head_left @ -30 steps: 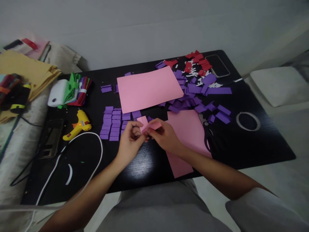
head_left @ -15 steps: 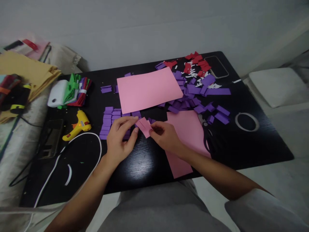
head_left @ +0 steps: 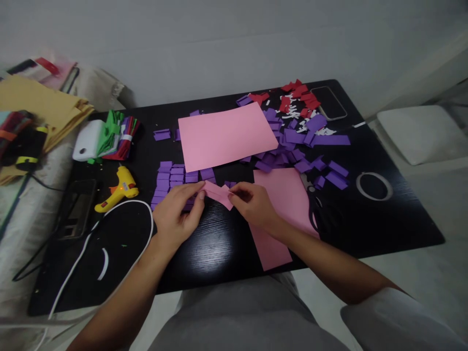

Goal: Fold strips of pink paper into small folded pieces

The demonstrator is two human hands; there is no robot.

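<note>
Between my hands is a small folded strip of pink paper (head_left: 218,193), raised a little over the black table. My left hand (head_left: 180,210) pinches its left end between thumb and fingertips. At its right end, my right hand (head_left: 252,204) closes thumb and forefinger on the paper; the other fingers are curled in. A large pink sheet (head_left: 226,139) lies just beyond the hands. Another pink sheet (head_left: 281,195) lies partly under my right forearm, with black-handled scissors (head_left: 315,207) at its right edge. Rows of folded purple paper pieces (head_left: 164,180) sit behind my left hand.
A yellow glue gun (head_left: 119,189) and its looping white cable (head_left: 78,261) are on the left. Behind them stand bundles of coloured strips (head_left: 117,136). Loose purple pieces (head_left: 288,141), red pieces (head_left: 302,95), a phone (head_left: 329,102) and a tape ring (head_left: 374,186) lie to the right.
The pink strip now lies more level and looks stretched out longer between my hands. My left hand has shifted slightly left, and my right hand slightly right.
</note>
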